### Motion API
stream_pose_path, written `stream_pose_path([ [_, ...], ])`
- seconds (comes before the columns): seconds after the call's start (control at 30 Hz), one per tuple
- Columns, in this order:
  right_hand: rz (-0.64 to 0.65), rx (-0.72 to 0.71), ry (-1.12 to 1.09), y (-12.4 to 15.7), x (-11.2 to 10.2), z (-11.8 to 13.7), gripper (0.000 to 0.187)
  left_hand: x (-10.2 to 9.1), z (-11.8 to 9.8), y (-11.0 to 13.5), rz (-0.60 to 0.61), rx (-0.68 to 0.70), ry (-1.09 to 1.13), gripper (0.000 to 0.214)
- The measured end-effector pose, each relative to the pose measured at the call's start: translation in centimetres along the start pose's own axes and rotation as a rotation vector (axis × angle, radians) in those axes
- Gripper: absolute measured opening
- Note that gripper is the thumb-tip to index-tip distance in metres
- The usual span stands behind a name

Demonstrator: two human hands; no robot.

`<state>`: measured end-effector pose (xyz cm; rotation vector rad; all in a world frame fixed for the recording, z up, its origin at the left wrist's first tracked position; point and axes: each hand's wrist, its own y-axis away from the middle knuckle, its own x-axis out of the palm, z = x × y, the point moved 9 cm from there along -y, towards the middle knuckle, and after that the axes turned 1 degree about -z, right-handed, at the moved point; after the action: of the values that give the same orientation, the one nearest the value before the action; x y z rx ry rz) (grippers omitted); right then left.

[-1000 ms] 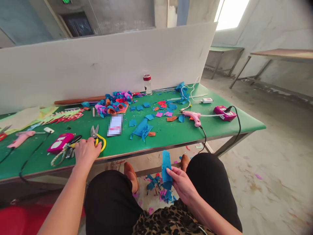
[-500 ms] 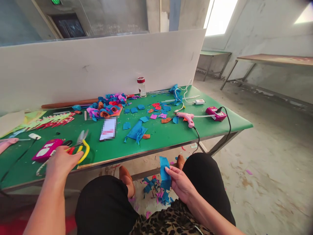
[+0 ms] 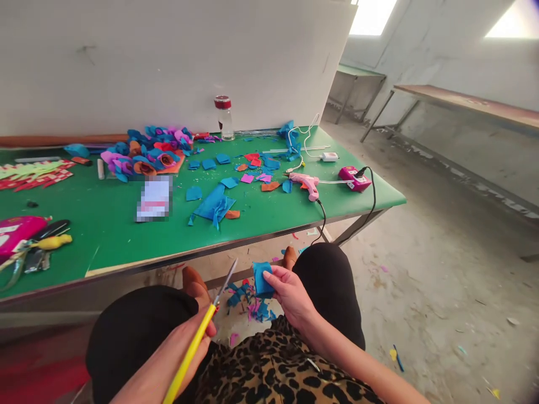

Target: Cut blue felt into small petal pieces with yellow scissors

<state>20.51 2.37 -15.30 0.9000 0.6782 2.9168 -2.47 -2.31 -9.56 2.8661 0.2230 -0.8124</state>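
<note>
My left hand [image 3: 185,345] is closed round yellow-handled scissors [image 3: 197,336] above my lap, with the blades pointing up and right towards the blue piece. My right hand [image 3: 288,292] pinches a folded blue felt piece [image 3: 261,278] between my knees, a short way from the blade tips. Both hands are below the front edge of the green table [image 3: 113,230].
On the table lie felt flowers [image 3: 145,151], blue and coloured felt scraps [image 3: 214,205], a pink glue gun [image 3: 305,182] with a black cord, a pink power box [image 3: 354,178], a small bottle [image 3: 224,116] and tools at the left [image 3: 36,247]. Scraps litter the floor under the table.
My left hand lifted the yellow scissors off the table and brought them down over my lap. The blue piece in my right hand now looks folded shorter. The view has shifted right.
</note>
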Motion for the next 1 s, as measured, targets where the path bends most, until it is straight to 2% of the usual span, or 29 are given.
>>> stream_pose_path([
  [0.1, 0.005, -0.014, 0.022, 0.2, -0.1, 0.0, 0.040, 0.9, -0.9, 0.1, 0.245, 0.069, -0.037, 0.029],
  [0.17, -0.003, -0.018, 0.030, 0.2, -0.2, -0.1, 0.041, 1.6, -1.5, 0.5, 0.367, 0.109, -0.068, 0.033],
  [0.33, 0.050, -0.001, 0.067, 0.3, 0.3, -0.3, 0.040, 4.1, -3.4, 1.6, 0.561, 0.189, -0.162, 0.030],
  [0.47, 0.116, 0.056, 0.124, 0.6, 0.9, -0.9, 0.040, 4.6, -4.4, 1.9, 0.621, 0.234, -0.226, 0.028],
  [0.67, 0.199, 0.113, 0.178, 0.9, 0.9, -1.5, 0.042, 4.3, -4.4, 1.9, 0.651, 0.266, -0.284, 0.030],
  [1.0, 0.187, 0.094, 0.193, 0.9, 0.8, -1.5, 0.045, 4.7, -4.8, 2.4, 0.625, 0.308, -0.283, 0.030],
])
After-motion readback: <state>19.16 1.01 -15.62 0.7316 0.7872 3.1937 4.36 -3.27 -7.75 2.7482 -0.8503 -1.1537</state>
